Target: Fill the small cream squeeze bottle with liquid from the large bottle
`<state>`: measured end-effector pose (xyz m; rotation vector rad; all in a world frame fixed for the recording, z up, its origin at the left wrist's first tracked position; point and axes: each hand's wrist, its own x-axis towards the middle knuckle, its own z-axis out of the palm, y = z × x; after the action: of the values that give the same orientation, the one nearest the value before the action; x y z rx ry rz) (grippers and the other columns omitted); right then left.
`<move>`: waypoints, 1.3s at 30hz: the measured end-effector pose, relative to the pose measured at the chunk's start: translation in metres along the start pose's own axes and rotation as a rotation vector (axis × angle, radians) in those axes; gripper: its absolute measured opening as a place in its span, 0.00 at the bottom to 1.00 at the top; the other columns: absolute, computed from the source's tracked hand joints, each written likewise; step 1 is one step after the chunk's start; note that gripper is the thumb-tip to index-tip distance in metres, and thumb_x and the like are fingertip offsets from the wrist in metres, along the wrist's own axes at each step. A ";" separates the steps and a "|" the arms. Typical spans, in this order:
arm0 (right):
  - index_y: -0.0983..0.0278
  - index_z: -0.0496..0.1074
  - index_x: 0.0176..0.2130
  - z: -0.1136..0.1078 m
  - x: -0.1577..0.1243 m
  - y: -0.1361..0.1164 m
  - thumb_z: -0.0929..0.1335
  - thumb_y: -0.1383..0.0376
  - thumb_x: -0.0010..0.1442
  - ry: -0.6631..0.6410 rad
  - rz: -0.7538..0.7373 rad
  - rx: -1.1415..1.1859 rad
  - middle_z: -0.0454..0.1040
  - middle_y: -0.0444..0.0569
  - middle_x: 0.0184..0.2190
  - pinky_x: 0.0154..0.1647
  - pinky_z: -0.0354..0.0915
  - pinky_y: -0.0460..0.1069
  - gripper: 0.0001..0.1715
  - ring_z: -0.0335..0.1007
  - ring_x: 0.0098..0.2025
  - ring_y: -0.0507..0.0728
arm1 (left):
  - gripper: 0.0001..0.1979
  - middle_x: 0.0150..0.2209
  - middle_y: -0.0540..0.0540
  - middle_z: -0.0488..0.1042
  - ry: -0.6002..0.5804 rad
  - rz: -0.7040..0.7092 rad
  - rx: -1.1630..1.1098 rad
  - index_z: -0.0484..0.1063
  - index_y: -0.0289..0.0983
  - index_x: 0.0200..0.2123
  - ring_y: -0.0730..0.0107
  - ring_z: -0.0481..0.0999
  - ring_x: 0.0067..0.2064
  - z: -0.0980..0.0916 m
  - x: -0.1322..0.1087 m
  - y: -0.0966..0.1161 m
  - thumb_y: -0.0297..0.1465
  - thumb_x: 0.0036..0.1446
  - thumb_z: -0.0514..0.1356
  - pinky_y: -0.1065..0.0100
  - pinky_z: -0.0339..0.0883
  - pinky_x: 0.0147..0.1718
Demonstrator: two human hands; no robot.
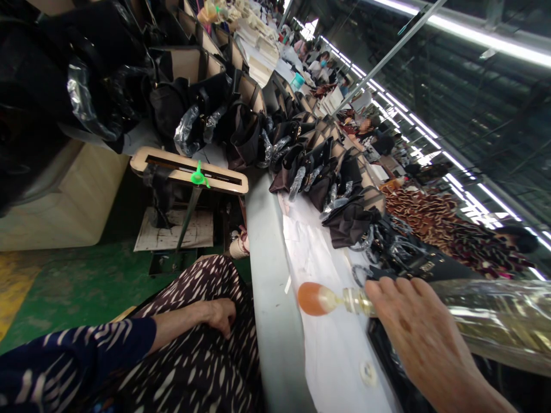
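My right hand (413, 324) is closed around the neck end of a large clear bottle (495, 321) with a pale yellow tint. The bottle lies sideways in the view, its neck (355, 301) pointing left. Beyond the neck is an orange, rounded bulb-like piece (314, 299) with a pale narrow end, over the white sheet (336, 367). Whether it is joined to the bottle I cannot tell. My left hand (221, 315) rests on my patterned lap, fingers curled under; their inner side is hidden.
Black bags (206, 103) with plastic-wrapped handles stand in rows along the grey table (271, 287). A slotted wooden stand (232, 182) with a green knob (198, 175) is at the left, near a pale bin (64, 195). Brown pieces (447, 223) are piled at the right. People work farther back.
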<state>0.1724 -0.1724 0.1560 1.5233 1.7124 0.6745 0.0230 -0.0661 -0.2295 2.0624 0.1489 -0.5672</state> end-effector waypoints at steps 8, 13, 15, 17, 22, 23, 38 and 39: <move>0.67 0.72 0.34 -0.003 0.001 -0.003 0.66 0.75 0.45 -0.024 0.008 -0.007 0.66 0.52 0.28 0.38 0.60 0.57 0.13 0.60 0.33 0.62 | 0.12 0.31 0.49 0.78 -0.011 -0.005 0.012 0.79 0.38 0.32 0.62 0.76 0.37 -0.001 0.000 0.001 0.38 0.43 0.68 0.70 0.67 0.34; 0.67 0.73 0.35 -0.001 0.002 -0.003 0.67 0.75 0.43 -0.028 -0.001 -0.002 0.66 0.52 0.28 0.37 0.60 0.57 0.14 0.59 0.32 0.62 | 0.12 0.33 0.48 0.78 -0.026 -0.001 0.017 0.79 0.38 0.33 0.62 0.76 0.38 -0.001 0.001 0.001 0.37 0.44 0.68 0.70 0.67 0.34; 0.67 0.73 0.34 -0.001 0.002 -0.003 0.67 0.74 0.44 -0.036 0.010 -0.008 0.66 0.51 0.28 0.37 0.60 0.56 0.13 0.60 0.32 0.62 | 0.12 0.33 0.47 0.79 -0.027 0.000 0.017 0.80 0.37 0.33 0.62 0.76 0.37 -0.001 0.001 0.001 0.37 0.44 0.68 0.70 0.67 0.33; 0.66 0.73 0.33 0.000 0.001 -0.003 0.67 0.74 0.45 -0.044 0.012 -0.014 0.66 0.51 0.27 0.37 0.59 0.56 0.12 0.60 0.32 0.62 | 0.12 0.32 0.48 0.79 -0.028 0.002 0.017 0.80 0.37 0.33 0.62 0.76 0.37 -0.001 0.001 0.001 0.37 0.44 0.68 0.70 0.67 0.33; 0.67 0.74 0.36 0.002 0.001 -0.001 0.67 0.74 0.45 -0.031 -0.010 -0.026 0.65 0.51 0.27 0.36 0.59 0.57 0.14 0.58 0.31 0.62 | 0.11 0.32 0.49 0.78 -0.020 -0.010 0.015 0.79 0.38 0.32 0.63 0.76 0.37 -0.001 0.002 0.001 0.37 0.43 0.69 0.70 0.68 0.34; 0.67 0.74 0.36 0.003 0.000 -0.001 0.67 0.74 0.45 -0.024 -0.012 -0.027 0.65 0.51 0.27 0.36 0.59 0.57 0.15 0.58 0.31 0.62 | 0.11 0.31 0.49 0.78 -0.019 -0.014 0.014 0.79 0.38 0.31 0.63 0.76 0.37 0.000 0.002 0.001 0.37 0.43 0.69 0.70 0.68 0.34; 0.68 0.75 0.37 0.007 -0.002 -0.001 0.70 0.71 0.41 -0.020 -0.010 -0.036 0.65 0.51 0.27 0.35 0.59 0.57 0.18 0.57 0.31 0.62 | 0.12 0.31 0.49 0.78 -0.019 -0.009 0.003 0.79 0.38 0.32 0.64 0.75 0.36 -0.002 -0.001 0.002 0.37 0.43 0.68 0.71 0.65 0.31; 0.68 0.75 0.37 0.007 -0.002 -0.001 0.70 0.71 0.41 -0.025 -0.010 -0.035 0.65 0.51 0.27 0.35 0.59 0.57 0.18 0.57 0.31 0.62 | 0.11 0.31 0.49 0.78 -0.018 -0.009 0.002 0.79 0.38 0.32 0.64 0.75 0.36 -0.002 -0.001 0.002 0.37 0.43 0.68 0.71 0.65 0.31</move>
<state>0.1775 -0.1749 0.1511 1.4914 1.6803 0.6746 0.0237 -0.0652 -0.2262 2.0595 0.1473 -0.5910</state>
